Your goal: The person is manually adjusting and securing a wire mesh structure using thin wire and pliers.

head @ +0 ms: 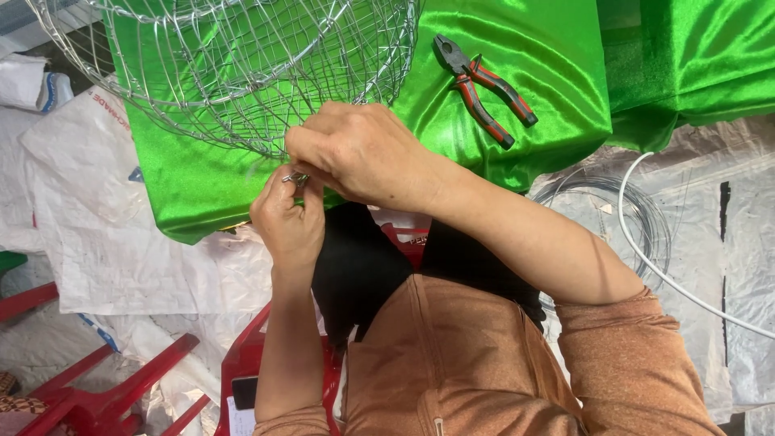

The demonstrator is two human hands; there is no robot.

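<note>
A round wire-mesh basket frame (234, 64) lies on a bright green satin cloth (533, 73). My left hand (286, 222) pinches a short bit of thin wire (295, 178) at the frame's near rim. Just above it, my right hand (363, 153) closes its fingers on the same wire and rim. The fingertips of both hands touch each other at that spot. Pliers (484, 89) with red and grey handles rest shut on the cloth to the right, apart from both hands.
A coil of thin wire (646, 218) and a white cable (646, 258) lie on plastic sheeting at the right. Red plastic chairs (105, 396) stand at lower left. White sacks (105, 234) cover the floor on the left.
</note>
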